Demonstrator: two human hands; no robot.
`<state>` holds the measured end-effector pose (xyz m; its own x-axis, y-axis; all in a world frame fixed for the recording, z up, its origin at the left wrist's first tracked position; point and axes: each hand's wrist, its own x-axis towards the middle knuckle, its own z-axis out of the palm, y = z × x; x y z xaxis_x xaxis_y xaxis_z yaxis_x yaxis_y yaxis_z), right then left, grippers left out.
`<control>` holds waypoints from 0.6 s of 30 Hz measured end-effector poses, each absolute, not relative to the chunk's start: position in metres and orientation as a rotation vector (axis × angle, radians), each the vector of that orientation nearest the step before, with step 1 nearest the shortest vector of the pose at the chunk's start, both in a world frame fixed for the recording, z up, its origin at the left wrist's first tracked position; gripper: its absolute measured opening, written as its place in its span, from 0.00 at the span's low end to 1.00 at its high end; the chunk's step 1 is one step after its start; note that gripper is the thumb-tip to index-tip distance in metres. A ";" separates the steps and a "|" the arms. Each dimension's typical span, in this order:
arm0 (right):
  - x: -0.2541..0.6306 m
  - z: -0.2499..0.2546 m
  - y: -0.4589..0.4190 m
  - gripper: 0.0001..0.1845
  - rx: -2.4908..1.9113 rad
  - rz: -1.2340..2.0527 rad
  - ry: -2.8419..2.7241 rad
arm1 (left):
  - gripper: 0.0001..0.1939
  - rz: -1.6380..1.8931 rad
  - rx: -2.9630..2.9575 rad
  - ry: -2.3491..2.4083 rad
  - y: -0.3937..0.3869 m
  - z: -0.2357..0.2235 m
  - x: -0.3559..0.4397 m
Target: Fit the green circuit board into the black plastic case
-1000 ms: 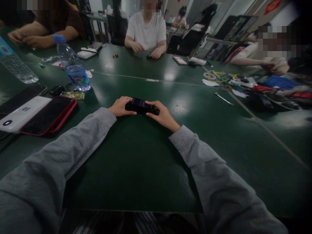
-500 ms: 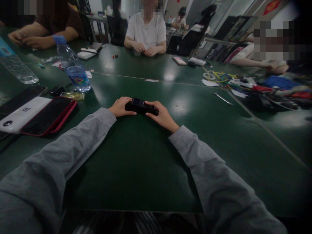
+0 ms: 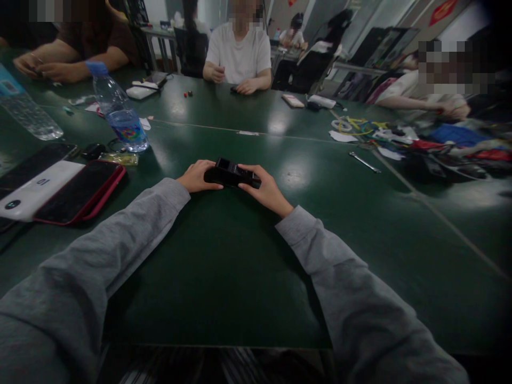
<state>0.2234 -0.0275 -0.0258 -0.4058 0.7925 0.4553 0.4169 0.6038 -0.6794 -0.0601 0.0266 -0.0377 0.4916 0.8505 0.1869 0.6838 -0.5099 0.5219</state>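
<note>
1. I see two bare hands in grey sleeves meeting around a black device [image 3: 230, 173] at the middle of the green table [image 3: 216, 266]; I can't tell whether its underside touches the tabletop.
2. The left hand [image 3: 197, 176] grips the device's left end, its thumb along the near side and its other fingers bent around the far side, partly hidden.
3. The right hand [image 3: 264, 184] pinches the right part, thumb on the near side and fingers curled over the top.
4. Over to the left, a phone in a red case [image 3: 82, 192] lies against a white slab [image 3: 42, 186] with a dark round spot.
5. Beyond those are a blue-capped bottle [image 3: 122, 114] and, farther left, another clear bottle [image 3: 30, 109].
6. To the right, well apart from the hands, a wrench [image 3: 364, 162] lies near a tangle of cables [image 3: 360, 127].
7. At the far edge, a person in a white T-shirt [image 3: 240, 56] has one hand raised, the other at a small dark object [image 3: 234, 89].
</note>
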 end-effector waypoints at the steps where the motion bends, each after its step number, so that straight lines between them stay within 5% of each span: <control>1: 0.223 -0.025 -0.027 0.28 -0.947 0.616 -2.026 | 0.42 0.603 2.357 1.287 0.027 -0.038 -0.060; 18: 0.232 0.009 -0.023 0.31 -0.956 0.567 -1.968 | 0.38 0.589 2.390 1.262 0.024 -0.036 -0.059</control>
